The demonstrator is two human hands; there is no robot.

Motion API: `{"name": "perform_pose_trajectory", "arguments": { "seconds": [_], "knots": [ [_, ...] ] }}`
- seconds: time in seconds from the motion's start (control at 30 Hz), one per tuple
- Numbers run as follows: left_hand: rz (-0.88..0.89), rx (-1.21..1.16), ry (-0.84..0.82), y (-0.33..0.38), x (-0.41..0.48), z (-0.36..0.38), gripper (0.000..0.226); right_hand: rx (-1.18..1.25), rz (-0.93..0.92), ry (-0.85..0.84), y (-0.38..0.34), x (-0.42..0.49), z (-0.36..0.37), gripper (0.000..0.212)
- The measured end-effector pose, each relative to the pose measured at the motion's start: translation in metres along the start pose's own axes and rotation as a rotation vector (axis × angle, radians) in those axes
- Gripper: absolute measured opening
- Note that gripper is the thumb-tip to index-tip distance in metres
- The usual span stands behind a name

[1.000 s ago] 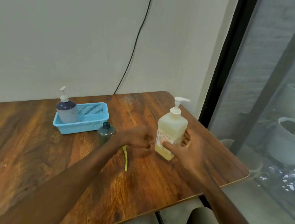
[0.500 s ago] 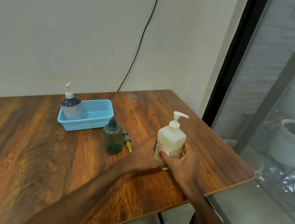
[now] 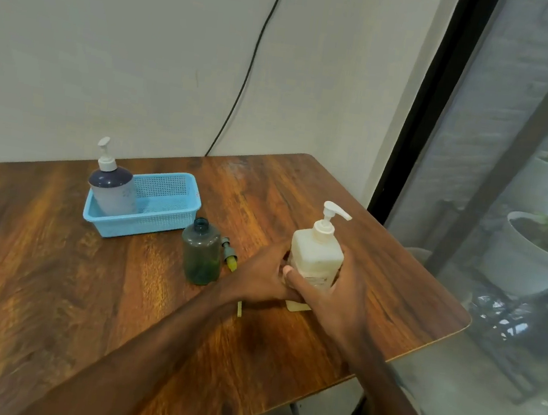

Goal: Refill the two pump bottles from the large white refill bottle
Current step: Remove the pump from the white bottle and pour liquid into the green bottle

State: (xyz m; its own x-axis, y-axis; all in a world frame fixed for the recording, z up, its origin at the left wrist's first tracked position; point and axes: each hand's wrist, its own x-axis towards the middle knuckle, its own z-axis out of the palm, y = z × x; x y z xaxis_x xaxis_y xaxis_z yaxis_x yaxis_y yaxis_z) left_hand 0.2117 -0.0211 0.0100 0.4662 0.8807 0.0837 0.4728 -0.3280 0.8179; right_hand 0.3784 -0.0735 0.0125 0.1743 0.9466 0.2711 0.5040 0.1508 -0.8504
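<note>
Your left hand (image 3: 262, 273) has joined your right hand (image 3: 336, 292), both gripping the white refill bottle (image 3: 317, 252) upright on the surface (image 3: 49, 283) (its pump on), so no refill yet: green bottle (image 3: 203, 255) stands open, pump bottle (image 3: 112, 191) in the basket (image 3: 163, 223) capped.

Cream-white refill bottle (image 3: 316, 259) with white pump, dark green see-through bottle (image 3: 202, 257), light blue mesh-pattern basket (image 3: 160, 219), pale grey navy-topped pump bottle (image 3: 113, 192), yellow-green pump piece (image 3: 230, 257), streaky red-brown wood-grain table (image 3: 34, 264), black cable (image 3: 247, 76).
</note>
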Motion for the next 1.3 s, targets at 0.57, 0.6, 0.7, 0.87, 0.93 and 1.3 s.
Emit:
{"name": "perform_pose_trajectory", "arguments": {
  "seconds": [0.57,0.6,0.7,0.87,0.93,1.3],
  "knots": [
    [0.051,-0.157,0.223,0.005,0.000,0.013,0.075,0.147,-0.107,0.181,-0.041,0.008,-0.021,0.063],
    [0.039,-0.149,0.219,0.005,0.000,0.013,0.078,0.120,-0.120,0.212,-0.044,0.013,-0.022,0.058],
    [0.038,-0.153,0.206,0.003,0.001,0.012,0.080,0.114,-0.107,0.203,-0.041,0.023,-0.024,0.054],
    [0.045,-0.154,0.175,0.000,0.001,0.012,0.073,0.120,-0.125,0.131,-0.034,0.030,-0.028,0.062],
    [0.046,-0.163,0.165,-0.001,0.002,0.012,0.073,0.141,-0.108,0.097,-0.037,0.033,-0.031,0.059],
    [0.040,-0.149,0.182,-0.004,0.004,0.011,0.075,0.143,-0.136,0.127,-0.043,0.031,-0.033,0.034]
  ]
}}
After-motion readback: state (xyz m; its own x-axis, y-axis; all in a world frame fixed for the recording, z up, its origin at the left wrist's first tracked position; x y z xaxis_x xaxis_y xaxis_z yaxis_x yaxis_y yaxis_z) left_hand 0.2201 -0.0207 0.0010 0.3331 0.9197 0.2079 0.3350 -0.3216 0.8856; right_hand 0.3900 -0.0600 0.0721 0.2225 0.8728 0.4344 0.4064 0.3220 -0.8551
